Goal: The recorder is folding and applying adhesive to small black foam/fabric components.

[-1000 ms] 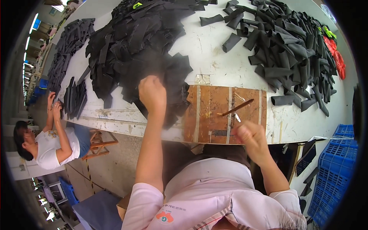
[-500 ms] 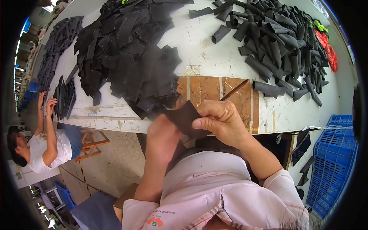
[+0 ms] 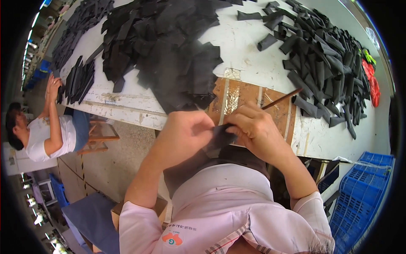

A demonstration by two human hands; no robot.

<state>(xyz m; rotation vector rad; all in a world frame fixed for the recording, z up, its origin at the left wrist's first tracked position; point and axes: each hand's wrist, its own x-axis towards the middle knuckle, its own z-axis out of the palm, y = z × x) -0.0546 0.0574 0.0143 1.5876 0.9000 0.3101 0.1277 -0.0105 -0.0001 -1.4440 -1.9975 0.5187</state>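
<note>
The piece (image 3: 222, 136) is black, small and matte, its lower part too blurred to tell its outline; it spans the gap between both hands' fingertips. The left hand (image 3: 186, 132) pinches its left edge, the right hand (image 3: 257, 129) its right. A brown stick (image 3: 282, 98) juts past the right knuckles; a black pile (image 3: 177, 63) lies beyond the left fingers.

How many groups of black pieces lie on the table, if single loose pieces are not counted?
4: the far-left pile, the fanned row beside the co-worker, the big middle heap, and the right heap of tubes. More may be hidden beyond the top edge.
</note>
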